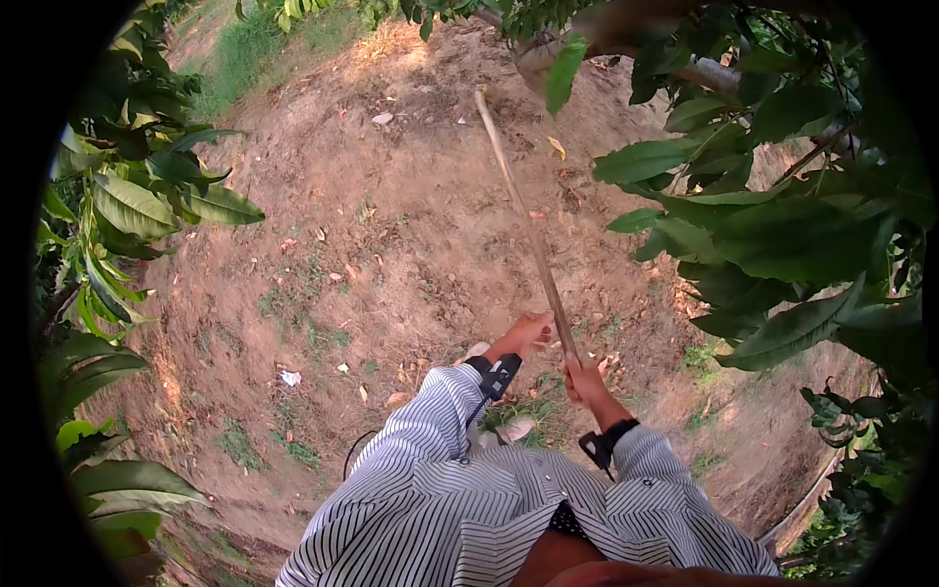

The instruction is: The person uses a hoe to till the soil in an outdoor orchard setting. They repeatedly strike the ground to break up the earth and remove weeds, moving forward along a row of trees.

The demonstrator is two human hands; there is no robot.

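Note:
A long wooden handle [530, 227] slants from my hands up to bare soil near the tree trunk. Its far end meets the ground in shade; whether a tool head is fixed there I cannot make out. My right hand [585, 383] is wrapped around the near end of the wood. Just left of the shaft is my left hand [525, 334], its fingers loosely curled and thumb apart, not closed around the wood. Each wrist wears a black strap with a small device, the left device [501, 376] showing more fully than the right device [596, 449].
Leafy branches crowd the right [777, 227] and left side [132, 213]. A tree limb [539, 62] crosses at the top. Dry leaves, small weeds and a white scrap [290, 378] lie on the brown soil [411, 220]. Grass [246, 59] grows at upper left.

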